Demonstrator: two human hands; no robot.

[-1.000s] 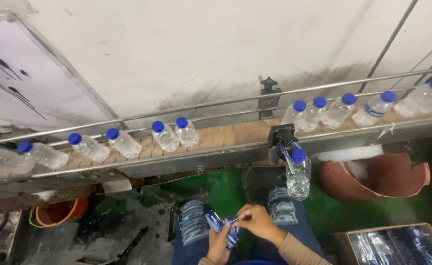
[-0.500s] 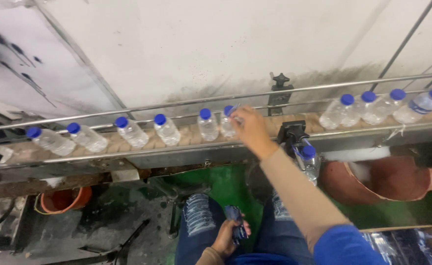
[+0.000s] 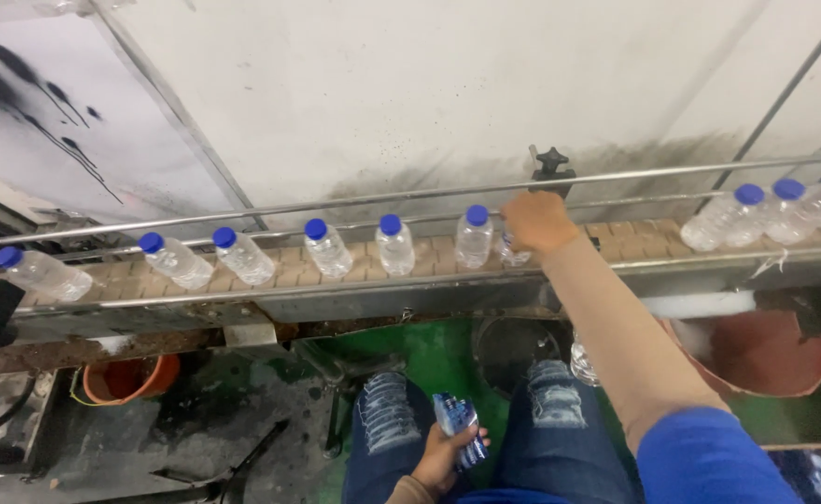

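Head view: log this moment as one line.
right hand: on bottle on conveyor | left hand: holds blue labels in lap | orange bucket: on floor

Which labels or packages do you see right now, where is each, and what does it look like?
Stack of label sleeves: in the left hand over the lap; glossy blue and white strips.
Bottle: on the conveyor under the right hand; clear, mostly hidden.
Carton: bottom right corner; brown rim, blue contents.
No signs or screens.
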